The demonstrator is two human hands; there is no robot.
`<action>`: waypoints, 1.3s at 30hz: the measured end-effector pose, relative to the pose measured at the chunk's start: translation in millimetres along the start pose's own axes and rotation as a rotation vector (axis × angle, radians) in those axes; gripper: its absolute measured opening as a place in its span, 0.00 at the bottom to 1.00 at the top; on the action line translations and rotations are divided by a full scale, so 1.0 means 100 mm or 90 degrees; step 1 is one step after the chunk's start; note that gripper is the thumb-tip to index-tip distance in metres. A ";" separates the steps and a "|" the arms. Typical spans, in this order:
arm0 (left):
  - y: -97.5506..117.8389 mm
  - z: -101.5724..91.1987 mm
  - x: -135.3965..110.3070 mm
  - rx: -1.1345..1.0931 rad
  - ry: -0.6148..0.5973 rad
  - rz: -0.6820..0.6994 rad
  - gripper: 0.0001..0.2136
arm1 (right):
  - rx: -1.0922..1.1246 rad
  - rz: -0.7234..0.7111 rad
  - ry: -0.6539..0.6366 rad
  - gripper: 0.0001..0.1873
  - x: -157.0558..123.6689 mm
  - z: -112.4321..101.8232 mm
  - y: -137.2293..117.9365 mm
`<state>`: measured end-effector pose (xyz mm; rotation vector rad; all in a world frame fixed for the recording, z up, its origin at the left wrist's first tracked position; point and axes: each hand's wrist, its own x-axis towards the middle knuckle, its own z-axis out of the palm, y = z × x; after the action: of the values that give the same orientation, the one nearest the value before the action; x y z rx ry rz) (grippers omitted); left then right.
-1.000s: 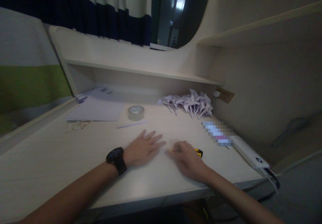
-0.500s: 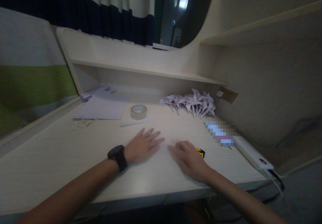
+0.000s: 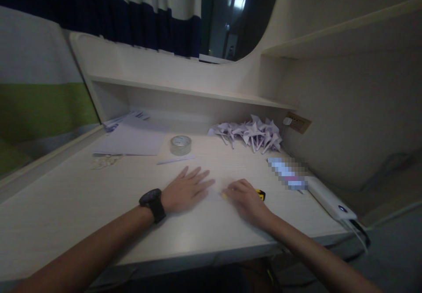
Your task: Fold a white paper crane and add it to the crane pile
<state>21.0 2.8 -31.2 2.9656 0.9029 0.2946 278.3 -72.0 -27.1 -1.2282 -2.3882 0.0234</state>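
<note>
My left hand (image 3: pixel 186 191), with a black watch (image 3: pixel 153 203) at its wrist, lies flat on the desk, fingers spread. A pale sheet of paper (image 3: pixel 215 195) shows faintly between my hands, its outline hard to make out. My right hand (image 3: pixel 245 200) is closed, its fingertips a little blurred. Out of its far side sticks the end of a yellow-and-black tool (image 3: pixel 261 194), and a bit of yellow shows at the fingertips; the grip hides the rest. Beyond my left hand are a thin white paper stick (image 3: pixel 176 160) and a roll of clear tape (image 3: pixel 180 145).
Several white paper pinwheels (image 3: pixel 253 134) are heaped at the back right. Stacked paper (image 3: pixel 132 135) lies at the back left, small pale pieces (image 3: pixel 107 161) before it. On the right are a blurred-out phone (image 3: pixel 286 173) and a white power strip (image 3: pixel 329 198) with cables. A shelf (image 3: pixel 191 92) overhangs the back.
My right hand has shifted slightly up and away from me with the yellow-and-black tool, and yellow now shows at its fingertips. My left hand stays flat in place. The view has shifted slightly.
</note>
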 end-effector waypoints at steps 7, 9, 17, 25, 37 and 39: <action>-0.02 0.00 0.00 -0.008 -0.009 0.004 0.23 | 0.006 -0.010 -0.001 0.18 0.09 0.05 0.10; -0.02 0.01 0.00 -0.014 -0.009 0.003 0.22 | 0.017 -0.022 0.011 0.18 0.11 0.07 0.12; -0.03 0.01 0.01 -0.025 -0.004 0.005 0.22 | 0.022 -0.067 0.005 0.15 0.22 0.09 0.13; -0.02 -0.01 0.00 -0.026 -0.008 0.004 0.22 | 0.033 -0.061 0.016 0.14 0.13 0.07 0.15; -0.01 -0.05 0.01 -0.046 0.020 -0.021 0.22 | 0.059 -0.070 -0.018 0.21 -0.33 -0.24 0.11; -0.05 -0.12 0.01 -0.061 0.029 -0.018 0.23 | 0.053 -0.058 -0.016 0.21 -0.32 -0.23 0.10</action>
<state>17.1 6.9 -19.7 2.8680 0.9079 0.3932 311.3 -95.2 -21.0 -1.0877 -2.4370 0.1090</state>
